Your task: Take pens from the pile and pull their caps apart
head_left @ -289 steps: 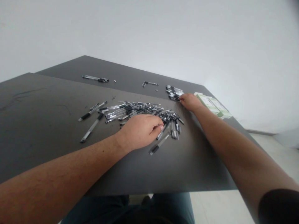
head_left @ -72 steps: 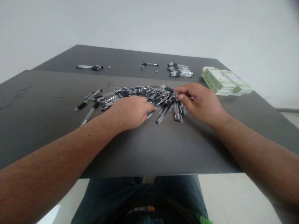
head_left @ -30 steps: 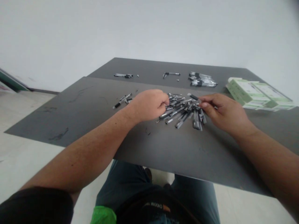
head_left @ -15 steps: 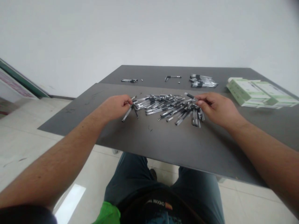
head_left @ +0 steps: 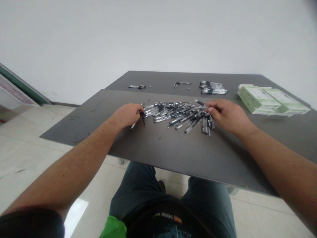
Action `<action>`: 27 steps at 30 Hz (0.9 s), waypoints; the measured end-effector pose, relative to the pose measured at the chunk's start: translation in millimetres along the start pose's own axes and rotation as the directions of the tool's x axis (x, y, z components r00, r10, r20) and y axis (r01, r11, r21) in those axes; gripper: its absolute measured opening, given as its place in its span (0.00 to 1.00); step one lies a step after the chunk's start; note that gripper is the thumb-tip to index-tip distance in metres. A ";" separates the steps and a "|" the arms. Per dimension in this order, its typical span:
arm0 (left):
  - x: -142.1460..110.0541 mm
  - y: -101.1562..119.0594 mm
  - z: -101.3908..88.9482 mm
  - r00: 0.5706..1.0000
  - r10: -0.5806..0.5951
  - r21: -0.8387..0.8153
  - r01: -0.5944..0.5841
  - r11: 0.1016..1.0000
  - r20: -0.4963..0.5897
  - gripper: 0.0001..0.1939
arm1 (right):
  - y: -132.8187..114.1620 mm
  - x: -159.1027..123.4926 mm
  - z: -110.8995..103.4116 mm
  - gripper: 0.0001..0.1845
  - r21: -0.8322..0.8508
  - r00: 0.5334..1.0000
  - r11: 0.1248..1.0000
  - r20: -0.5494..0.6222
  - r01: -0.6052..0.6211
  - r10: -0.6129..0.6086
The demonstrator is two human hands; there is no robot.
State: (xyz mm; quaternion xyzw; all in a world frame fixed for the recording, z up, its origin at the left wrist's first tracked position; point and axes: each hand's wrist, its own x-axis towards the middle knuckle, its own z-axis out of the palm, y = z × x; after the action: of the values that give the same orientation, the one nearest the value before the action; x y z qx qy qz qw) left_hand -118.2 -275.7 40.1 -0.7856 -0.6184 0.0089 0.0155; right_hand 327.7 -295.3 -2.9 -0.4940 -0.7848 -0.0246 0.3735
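A loose heap of clear pens with black grips (head_left: 170, 115) lies across the middle of the table, pointing many ways. At its left end is my left hand (head_left: 130, 114), fingers bent together over a few pens; what lies between the fingertips is hidden. Below that hand, a clear pen end (head_left: 133, 126) and a thin dark pen piece (head_left: 144, 122) stick out. My right hand (head_left: 224, 112) is at the right end of the heap, thumb and fingers pinching a pen with a dark grip (head_left: 201, 103), its tip pointing left. Several pens fan out just under the right fingers.
Behind the heap lie a few pens (head_left: 137, 87) at left, an angled pair of pens (head_left: 183, 83), and a stack of pens (head_left: 213, 87). Green-and-white boxes (head_left: 266, 100) stand at right. The dark table's (head_left: 173, 155) front edge is above my legs; a wall rises behind.
My left hand has shifted slightly right and lower, over the pens at the heap's left end. My right hand still holds its pen in nearly the same place. The view moved slightly.
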 end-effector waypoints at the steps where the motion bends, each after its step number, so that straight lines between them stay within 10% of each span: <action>1: 0.7 1.0 0.5 1.000 0.000 0.004 0.000 1.000 -0.002 0.25 | -0.3 0.0 -0.2 0.15 0.002 1.000 1.000 0.008 -0.005 0.005; 27: 5.8 -13.0 8.6 0.973 0.231 0.187 -0.223 0.957 -0.020 0.21 | -2.3 1.0 -2.6 0.17 -0.018 0.991 0.999 0.132 -0.026 0.028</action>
State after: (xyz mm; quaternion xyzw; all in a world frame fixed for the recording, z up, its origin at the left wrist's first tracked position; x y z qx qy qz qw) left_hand -129.8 -266.9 32.0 -0.8466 -0.5202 0.0515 0.0996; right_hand 327.1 -296.7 0.4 -0.5082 -0.8006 0.0070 0.3172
